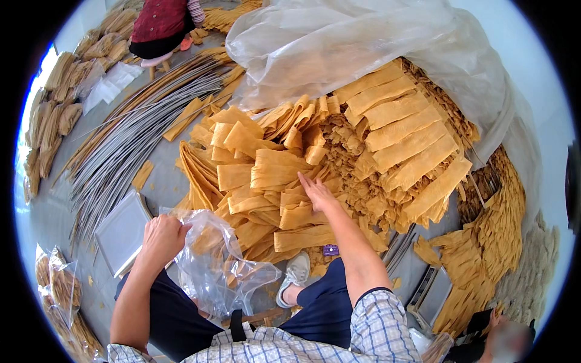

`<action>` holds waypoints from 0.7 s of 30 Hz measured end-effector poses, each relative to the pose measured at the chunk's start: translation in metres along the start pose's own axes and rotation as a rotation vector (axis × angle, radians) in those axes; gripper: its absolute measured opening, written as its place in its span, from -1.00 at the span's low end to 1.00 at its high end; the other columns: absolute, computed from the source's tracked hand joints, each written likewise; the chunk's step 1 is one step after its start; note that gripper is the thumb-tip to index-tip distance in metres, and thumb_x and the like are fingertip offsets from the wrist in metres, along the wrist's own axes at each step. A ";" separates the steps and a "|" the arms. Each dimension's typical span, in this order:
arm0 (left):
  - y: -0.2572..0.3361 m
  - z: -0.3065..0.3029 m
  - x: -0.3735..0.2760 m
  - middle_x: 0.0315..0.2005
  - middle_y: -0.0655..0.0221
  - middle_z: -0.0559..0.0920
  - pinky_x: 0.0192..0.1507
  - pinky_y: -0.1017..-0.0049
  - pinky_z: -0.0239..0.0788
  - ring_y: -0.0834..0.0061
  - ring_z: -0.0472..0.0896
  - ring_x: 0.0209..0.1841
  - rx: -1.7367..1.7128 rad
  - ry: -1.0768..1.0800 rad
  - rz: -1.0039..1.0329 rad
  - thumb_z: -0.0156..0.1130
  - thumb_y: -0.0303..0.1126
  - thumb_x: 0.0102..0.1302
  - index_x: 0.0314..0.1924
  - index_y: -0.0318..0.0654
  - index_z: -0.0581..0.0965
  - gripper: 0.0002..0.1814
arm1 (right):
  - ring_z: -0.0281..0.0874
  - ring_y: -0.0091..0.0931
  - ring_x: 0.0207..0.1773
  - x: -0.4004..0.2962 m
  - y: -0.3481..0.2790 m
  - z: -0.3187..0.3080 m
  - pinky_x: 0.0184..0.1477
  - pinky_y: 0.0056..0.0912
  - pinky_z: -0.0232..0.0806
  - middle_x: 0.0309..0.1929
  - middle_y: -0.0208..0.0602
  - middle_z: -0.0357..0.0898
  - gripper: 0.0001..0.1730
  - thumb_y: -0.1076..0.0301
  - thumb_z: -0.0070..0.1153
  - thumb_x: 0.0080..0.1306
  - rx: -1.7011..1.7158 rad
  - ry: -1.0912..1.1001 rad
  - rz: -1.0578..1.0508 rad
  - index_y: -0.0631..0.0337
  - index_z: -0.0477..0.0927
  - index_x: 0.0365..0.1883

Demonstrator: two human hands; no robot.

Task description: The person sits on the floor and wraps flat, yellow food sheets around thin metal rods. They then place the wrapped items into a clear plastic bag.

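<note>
My left hand (165, 233) grips the edge of a clear plastic bag (204, 249), which hangs slack between my knees. Reaching forward, my right hand (319, 194) has its fingers extended over a pile of flat yellow-brown strips (277, 170) that look like dried tofu skin. Its fingertips rest on or just above the strips; nothing shows in its grasp. Some strips are folded into loops, others lie flat and overlapping. To the right, a row of broad strips (404, 131) covers a heap of crumpled pieces (340, 140).
Beside my left hand is a flat grey-topped scale (122, 231); another scale (431, 290) stands at right. Long thin rods (136, 145) lie on the floor at left. Plastic sheeting (354, 45) drapes the far heap. A person (163, 27) sits on a stool; another person (504, 340) is lower right.
</note>
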State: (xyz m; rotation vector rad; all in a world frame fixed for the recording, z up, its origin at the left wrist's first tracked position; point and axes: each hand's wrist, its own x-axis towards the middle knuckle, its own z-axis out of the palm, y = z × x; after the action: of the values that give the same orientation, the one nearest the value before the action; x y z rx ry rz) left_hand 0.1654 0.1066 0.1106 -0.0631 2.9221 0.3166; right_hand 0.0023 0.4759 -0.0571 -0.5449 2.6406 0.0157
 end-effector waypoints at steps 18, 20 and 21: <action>-0.002 0.012 0.005 -0.52 -0.05 0.57 -0.26 0.09 0.33 -0.04 0.53 -0.34 0.001 0.041 -0.001 0.23 -0.23 0.18 -0.56 -0.41 0.60 -0.66 | 0.31 -0.29 0.18 -0.031 -0.024 0.124 0.24 -0.15 0.14 0.05 -0.16 0.39 -0.19 0.31 0.47 -0.27 -0.291 -0.010 -0.148 0.21 0.43 0.03; -0.004 0.013 0.004 -0.54 -0.05 0.56 -0.28 0.09 0.34 -0.04 0.54 -0.36 0.006 0.049 0.007 0.24 -0.24 0.18 -0.57 -0.41 0.59 -0.66 | 0.35 -0.31 0.15 -0.031 -0.024 0.134 0.23 -0.13 0.15 0.00 -0.20 0.44 -0.22 0.30 0.45 -0.24 -0.358 0.050 -0.144 0.20 0.45 0.03; -0.005 0.013 0.003 -0.54 -0.05 0.56 -0.29 0.09 0.34 -0.04 0.54 -0.37 0.011 0.058 0.011 0.24 -0.24 0.17 -0.57 -0.41 0.59 -0.66 | 0.37 -0.32 0.13 -0.031 -0.026 0.137 0.23 -0.12 0.15 -0.02 -0.22 0.46 -0.24 0.29 0.44 -0.22 -0.390 0.082 -0.143 0.20 0.45 0.03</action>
State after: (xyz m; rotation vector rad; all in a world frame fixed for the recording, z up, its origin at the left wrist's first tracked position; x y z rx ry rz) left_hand 0.1656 0.1040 0.0968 -0.0549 2.9827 0.3051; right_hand 0.0950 0.4771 -0.1658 -0.8775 2.6812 0.4823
